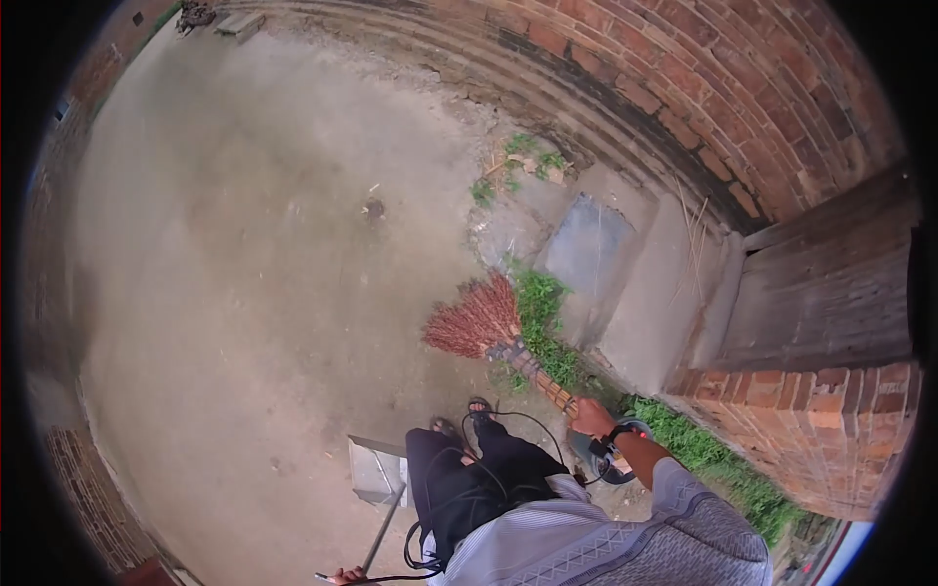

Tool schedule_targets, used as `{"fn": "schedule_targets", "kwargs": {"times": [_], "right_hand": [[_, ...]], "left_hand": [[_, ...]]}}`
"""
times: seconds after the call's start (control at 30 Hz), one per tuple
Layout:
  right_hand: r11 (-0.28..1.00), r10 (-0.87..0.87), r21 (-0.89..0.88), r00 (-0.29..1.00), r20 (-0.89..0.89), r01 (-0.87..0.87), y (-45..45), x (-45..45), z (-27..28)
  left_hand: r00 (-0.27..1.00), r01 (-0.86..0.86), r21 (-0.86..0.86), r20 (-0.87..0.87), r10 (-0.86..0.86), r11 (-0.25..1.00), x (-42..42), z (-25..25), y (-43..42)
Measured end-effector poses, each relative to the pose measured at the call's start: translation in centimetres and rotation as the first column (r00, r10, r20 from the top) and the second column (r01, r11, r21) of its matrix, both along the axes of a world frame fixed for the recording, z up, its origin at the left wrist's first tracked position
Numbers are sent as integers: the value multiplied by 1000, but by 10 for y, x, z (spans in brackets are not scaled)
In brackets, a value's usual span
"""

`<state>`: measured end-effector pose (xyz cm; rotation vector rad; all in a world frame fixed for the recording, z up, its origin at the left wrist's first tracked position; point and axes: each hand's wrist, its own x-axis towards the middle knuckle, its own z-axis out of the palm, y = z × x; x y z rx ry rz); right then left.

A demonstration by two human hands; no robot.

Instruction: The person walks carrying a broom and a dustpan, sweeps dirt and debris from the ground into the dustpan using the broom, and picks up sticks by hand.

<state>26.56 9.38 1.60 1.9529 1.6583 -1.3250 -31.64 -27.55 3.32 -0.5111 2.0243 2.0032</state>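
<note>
My right hand (591, 418) is closed round the handle of a broom (476, 320) with reddish bristles. The bristles fan out to the left, over the ground and beside some green weeds. At the bottom edge, my left hand (345, 576) is closed on the long thin handle of a dustpan (376, 471). The pan is a pale metal-looking scoop, left of my legs. A dark cable loops across my lap and near my right wrist. Part of my left hand is small and hard to make out.
A small dark clump (373, 208) lies on the concrete ground. Right of the broom are weeds (539, 303), a grey slab (589, 244) and a doorstep by a wooden door (831, 293). A bucket (608, 467) stands beneath my right forearm. A brick wall (674, 68) curves behind.
</note>
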Motion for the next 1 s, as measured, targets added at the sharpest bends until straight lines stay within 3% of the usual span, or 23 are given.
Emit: {"fn": "schedule_targets", "kwargs": {"times": [0.07,0.1,0.2,0.27,0.3,0.33,0.37,0.4,0.47,0.5,0.53,0.57,0.6,0.63,0.8,1.0], "right_hand": [[993,115,-29,990,84,-113,73,-38,20],[990,135,-52,987,81,-131,95,-56,19],[991,93,-106,994,65,-85,175,-98,20],[927,82,-374,985,153,-20,214,-138,37],[960,73,-280,984,164,-25,215,-148,24],[985,-4,-172,999,-34,-2,207,-147,11],[964,27,-265,991,130,9,225,-171,9],[971,26,-239,992,127,5,234,-194,23],[808,-362,-471,929,75,353,237,-214,10],[639,-534,-636,845,39,433,241,-220,-2],[700,-457,-617,890,1,360,254,-240,8],[654,-540,-661,839,-68,367,248,-230,-27],[623,-457,-679,885,89,389,262,-249,-39],[603,-491,-664,862,129,443,264,-244,-77],[647,-399,-677,912,90,350,387,-348,-59],[621,-447,-729,894,-27,288,573,-450,-107]], "left_hand": [[996,-82,-19,-29,81,996,-10,18,10],[992,-113,-72,44,116,991,-14,25,37],[994,-96,-25,53,97,995,-52,-13,80],[988,-111,-78,99,119,991,-89,-33,115],[985,-84,-142,137,104,986,-109,-42,135],[985,-78,-159,140,101,984,-122,-38,163],[984,-73,-154,153,97,985,-139,-32,192],[982,-73,-146,162,96,987,-153,-27,219],[981,-73,-164,166,101,984,-184,-17,260],[986,-77,-150,133,98,986,-198,-15,273],[991,-81,-132,94,94,988,-213,-16,284],[992,-105,-172,57,117,979,-227,-17,294],[990,-130,-216,27,139,968,-240,-20,307],[987,-156,-231,9,163,960,-251,-22,321],[971,-235,-231,-15,238,944,-314,-31,414],[967,-249,-220,-104,231,943,-380,-31,521]]}}
